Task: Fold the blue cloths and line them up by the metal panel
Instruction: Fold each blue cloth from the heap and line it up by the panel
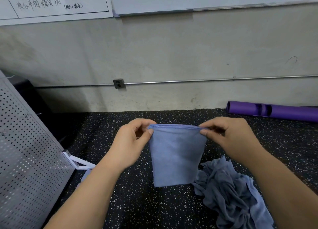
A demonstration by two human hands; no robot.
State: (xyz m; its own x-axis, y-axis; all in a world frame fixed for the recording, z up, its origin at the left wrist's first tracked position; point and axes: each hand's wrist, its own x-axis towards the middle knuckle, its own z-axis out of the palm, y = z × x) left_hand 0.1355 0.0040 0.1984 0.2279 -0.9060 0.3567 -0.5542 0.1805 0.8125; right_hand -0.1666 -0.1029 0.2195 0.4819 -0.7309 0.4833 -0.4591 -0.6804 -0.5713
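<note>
A blue cloth (175, 156) hangs doubled over in the air above the dark speckled floor. My left hand (132, 142) pinches its top left corner and my right hand (230, 137) pinches its top right corner, so the top edge runs taut between them. Its lower edge hangs free just above the floor. A crumpled heap of blue cloths (232, 192) lies on the floor below my right forearm. The perforated metal panel (25, 160) stands tilted at the left edge of the view.
A white bracket (80, 163) sticks out from the panel's foot onto the speckled floor (137, 203). A purple foam roller (275, 111) lies along the wall at the far right. A wall socket (118, 83) and conduit run along the grey wall.
</note>
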